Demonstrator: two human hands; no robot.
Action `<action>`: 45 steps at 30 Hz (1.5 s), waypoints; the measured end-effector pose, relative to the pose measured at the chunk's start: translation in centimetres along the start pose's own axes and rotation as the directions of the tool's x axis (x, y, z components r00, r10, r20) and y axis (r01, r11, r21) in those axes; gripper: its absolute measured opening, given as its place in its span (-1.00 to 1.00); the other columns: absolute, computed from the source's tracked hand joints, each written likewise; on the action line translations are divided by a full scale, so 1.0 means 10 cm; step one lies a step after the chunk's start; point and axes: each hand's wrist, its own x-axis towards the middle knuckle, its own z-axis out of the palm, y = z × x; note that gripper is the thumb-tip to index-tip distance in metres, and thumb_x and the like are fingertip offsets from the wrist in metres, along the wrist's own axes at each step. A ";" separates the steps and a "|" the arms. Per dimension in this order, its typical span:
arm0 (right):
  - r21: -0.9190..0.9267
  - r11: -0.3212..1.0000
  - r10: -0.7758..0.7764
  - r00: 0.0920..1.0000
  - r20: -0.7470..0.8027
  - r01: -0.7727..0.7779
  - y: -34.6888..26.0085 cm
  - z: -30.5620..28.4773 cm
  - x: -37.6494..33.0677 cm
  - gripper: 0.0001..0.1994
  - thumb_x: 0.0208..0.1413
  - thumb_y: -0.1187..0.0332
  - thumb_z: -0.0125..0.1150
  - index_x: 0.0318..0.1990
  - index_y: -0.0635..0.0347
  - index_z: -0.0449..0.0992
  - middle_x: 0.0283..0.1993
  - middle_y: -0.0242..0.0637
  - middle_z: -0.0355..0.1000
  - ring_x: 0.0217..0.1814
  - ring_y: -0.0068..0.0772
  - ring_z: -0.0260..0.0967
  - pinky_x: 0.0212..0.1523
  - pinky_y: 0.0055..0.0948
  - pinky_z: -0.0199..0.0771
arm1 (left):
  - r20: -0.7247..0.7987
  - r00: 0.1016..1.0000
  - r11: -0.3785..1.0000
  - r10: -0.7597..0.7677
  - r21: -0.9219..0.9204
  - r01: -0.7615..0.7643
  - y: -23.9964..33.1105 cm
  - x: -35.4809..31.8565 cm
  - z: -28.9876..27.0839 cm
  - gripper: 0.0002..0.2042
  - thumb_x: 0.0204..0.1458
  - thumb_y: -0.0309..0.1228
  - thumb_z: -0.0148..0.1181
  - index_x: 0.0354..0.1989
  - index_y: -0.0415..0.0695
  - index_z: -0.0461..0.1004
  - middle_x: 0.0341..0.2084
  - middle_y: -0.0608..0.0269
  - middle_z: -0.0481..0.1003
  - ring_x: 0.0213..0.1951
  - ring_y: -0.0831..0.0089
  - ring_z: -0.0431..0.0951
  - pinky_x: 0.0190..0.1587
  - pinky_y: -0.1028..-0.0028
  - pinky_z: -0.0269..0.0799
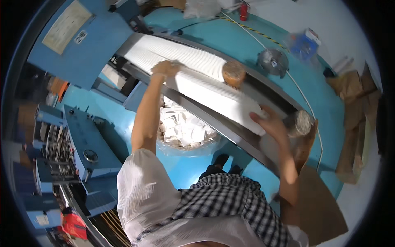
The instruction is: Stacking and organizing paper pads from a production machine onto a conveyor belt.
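Two long rows of thin white pieces, packed face to face and apparently paper, lie side by side along a metal trough point(284, 101). My left hand point(165, 69) is closed at the far left end of the near row point(212, 90), its fingertips partly hidden. At the row's other end my right hand point(271, 123) grips with thumb and fingers, so the row lies between both hands. A brown, tape-wrapped round block point(233, 74) stands against the end of the far row point(189, 55). Another wrapped round block point(302, 122) sits beyond my right hand.
Below the trough, a plastic-lined bin point(185, 127) holds white scraps. A blue machine point(92, 148) stands at left, and a large blue cabinet point(70, 41) adjoins the trough's far end. A fan point(273, 61), a white cable and cardboard point(349, 86) are at right.
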 end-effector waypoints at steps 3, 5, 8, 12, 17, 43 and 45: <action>-0.060 0.986 0.162 0.976 0.143 -0.155 0.14 -0.23 -0.16 -0.10 -0.06 -0.27 0.36 0.24 0.38 0.40 0.23 0.10 0.42 0.26 -0.04 0.40 0.24 -0.25 0.34 | 0.105 0.993 0.988 0.058 0.134 -0.072 0.33 -0.14 -0.08 -0.41 0.00 0.16 0.12 0.04 -0.03 0.60 0.03 0.06 0.56 0.11 0.09 0.54 0.11 0.04 0.42; -0.324 0.937 0.201 0.958 0.203 -0.128 0.33 -0.44 -0.31 -0.14 -0.01 -0.28 0.31 0.13 0.46 0.47 0.01 0.00 0.55 0.09 -0.13 0.47 0.10 -0.29 0.41 | 0.195 0.979 0.970 0.061 0.221 -0.104 0.62 -0.28 -0.09 -0.44 0.02 0.13 0.11 0.11 0.08 0.57 0.19 0.21 0.48 0.23 0.13 0.44 0.18 -0.17 0.25; -0.211 0.972 0.135 0.981 0.143 -0.103 0.72 -0.58 -0.61 -0.60 0.24 0.09 0.26 -0.09 0.34 0.60 -0.22 -0.27 0.55 -0.10 -0.50 0.39 -0.13 -0.41 0.43 | 0.224 0.962 0.946 0.153 0.249 -0.208 1.00 -0.56 -0.05 -0.43 0.00 0.17 0.14 0.07 0.07 0.60 0.13 0.22 0.53 0.21 0.13 0.46 0.19 -0.11 0.22; -0.003 0.999 -0.033 0.985 -0.167 0.033 1.18 -0.71 -1.16 -0.41 0.22 0.28 0.30 0.32 0.32 0.26 0.23 -0.02 0.31 0.27 -0.34 0.22 0.14 -0.41 0.36 | 0.167 0.919 0.914 0.357 -0.265 -0.307 0.93 -1.05 0.10 -0.11 -0.17 0.45 0.15 0.30 0.17 0.37 0.19 -0.22 0.35 0.16 -0.09 0.42 0.14 -0.19 0.21; -0.305 0.949 0.004 0.967 -0.254 -0.084 1.10 -0.46 -1.35 -0.02 -0.19 0.21 0.57 0.43 0.10 0.13 0.43 0.17 -0.03 0.45 0.28 -0.05 0.36 0.03 0.10 | -0.027 0.765 0.743 0.644 -0.216 -0.633 0.63 -1.48 0.43 0.04 -0.49 0.30 0.50 0.34 0.40 0.25 0.33 -0.15 0.02 0.26 -0.26 0.09 0.04 -0.18 0.22; -0.283 0.946 -0.232 0.278 -0.932 -0.160 -0.33 -0.46 -2.67 -0.26 -0.50 0.34 0.61 0.07 -0.10 0.57 0.26 -0.16 0.16 0.22 0.08 0.04 0.01 0.00 0.23 | -0.620 0.336 0.508 0.709 0.118 -0.854 1.61 -2.19 -0.86 -0.07 -0.34 -0.35 0.60 0.34 -0.11 0.27 0.31 -0.12 0.10 0.31 -0.07 0.19 0.31 0.07 0.22; -0.302 0.935 -0.284 0.119 -0.952 -0.188 -0.30 -0.57 -3.28 -0.31 -0.45 0.34 0.58 0.06 -0.13 0.58 0.25 -0.17 0.12 0.24 0.10 -0.01 -0.07 -0.05 0.17 | -0.666 0.274 0.297 0.694 -0.083 -0.951 1.92 -2.53 -1.01 -0.14 -0.26 -0.54 0.53 0.34 -0.06 0.28 0.36 0.03 -0.01 0.34 0.06 0.20 0.33 0.11 0.31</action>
